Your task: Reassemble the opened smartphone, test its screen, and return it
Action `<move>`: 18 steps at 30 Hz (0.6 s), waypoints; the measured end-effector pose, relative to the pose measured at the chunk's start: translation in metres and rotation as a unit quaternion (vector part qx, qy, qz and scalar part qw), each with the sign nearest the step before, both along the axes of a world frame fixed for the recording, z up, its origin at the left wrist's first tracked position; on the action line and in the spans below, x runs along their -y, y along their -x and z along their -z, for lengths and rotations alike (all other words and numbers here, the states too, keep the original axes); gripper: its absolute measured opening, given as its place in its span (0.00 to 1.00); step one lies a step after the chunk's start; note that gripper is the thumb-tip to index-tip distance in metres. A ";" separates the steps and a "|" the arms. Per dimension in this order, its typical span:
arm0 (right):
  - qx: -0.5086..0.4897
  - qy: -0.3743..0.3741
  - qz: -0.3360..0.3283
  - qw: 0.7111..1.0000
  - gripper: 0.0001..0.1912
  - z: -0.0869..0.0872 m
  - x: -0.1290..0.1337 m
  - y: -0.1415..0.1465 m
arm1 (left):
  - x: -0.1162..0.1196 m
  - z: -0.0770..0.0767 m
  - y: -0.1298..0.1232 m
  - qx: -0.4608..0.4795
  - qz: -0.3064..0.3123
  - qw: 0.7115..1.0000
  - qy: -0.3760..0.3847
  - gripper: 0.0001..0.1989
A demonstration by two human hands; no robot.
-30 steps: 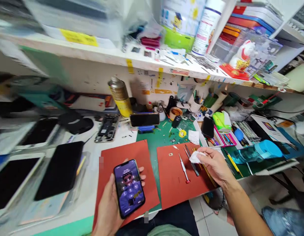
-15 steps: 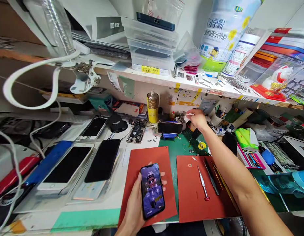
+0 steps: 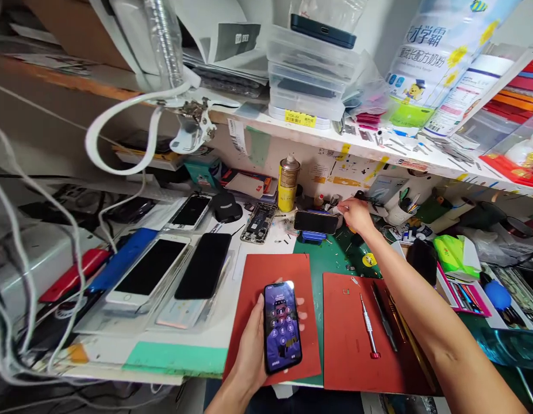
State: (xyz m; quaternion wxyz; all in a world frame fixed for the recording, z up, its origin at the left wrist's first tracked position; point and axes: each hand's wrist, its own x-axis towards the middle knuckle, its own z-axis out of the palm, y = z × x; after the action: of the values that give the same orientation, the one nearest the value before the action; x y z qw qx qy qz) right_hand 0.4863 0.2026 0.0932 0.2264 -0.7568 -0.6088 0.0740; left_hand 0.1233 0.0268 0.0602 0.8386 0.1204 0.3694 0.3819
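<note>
My left hand (image 3: 249, 339) is wrapped around a dark smartphone (image 3: 282, 328), whose lit purple screen shows a passcode keypad. The phone is above a red mat (image 3: 244, 287). At the back of the bench, my right hand (image 3: 357, 216) is stretched out with its fingers pinched on a small white piece (image 3: 344, 208), perhaps paper or tissue. Small bottles and jars crowd behind those fingertips, partly hidden. Just left of them, a phone (image 3: 315, 222) lies sideways on a blue stand (image 3: 313, 236). Beneath my right forearm, a second red mat (image 3: 344, 345) bears a screwdriver (image 3: 369, 328) and tweezers (image 3: 383, 316).
Several phones, including a white one (image 3: 148, 270) and a black one (image 3: 203, 265), lie at left. An opened phone (image 3: 258, 223) sits near a yellow spray can (image 3: 288, 187). A loaded shelf (image 3: 305, 133) overhangs the bench. White cables (image 3: 31, 276) hang at far left.
The view has swung left, so things appear farther right. My right hand still reaches to the back, and less of the white piece shows. My left hand keeps its hold on the smartphone.
</note>
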 end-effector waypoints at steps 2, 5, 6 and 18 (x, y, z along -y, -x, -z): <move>0.004 -0.004 -0.003 1.000 0.19 0.002 -0.001 -0.002 | 0.000 0.000 0.000 0.005 -0.004 1.000 0.003 0.36; 0.001 -0.010 -0.002 1.000 0.18 0.002 -0.002 -0.003 | 0.001 0.002 0.001 0.009 -0.003 1.000 -0.001 0.34; -0.002 -0.012 -0.001 1.000 0.18 0.003 -0.002 -0.003 | 0.002 0.003 0.001 0.010 0.000 1.000 -0.007 0.35; -0.066 -0.121 0.074 0.988 0.11 -0.042 0.047 0.017 | 0.001 0.011 0.003 0.038 -0.003 0.999 -0.025 0.37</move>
State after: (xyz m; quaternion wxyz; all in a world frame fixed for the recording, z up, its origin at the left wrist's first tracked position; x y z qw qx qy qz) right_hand 0.4690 0.1557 0.1348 0.3611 -0.7601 -0.5392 0.0326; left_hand 0.1201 0.0258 0.0491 0.8475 0.1252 0.3281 0.3981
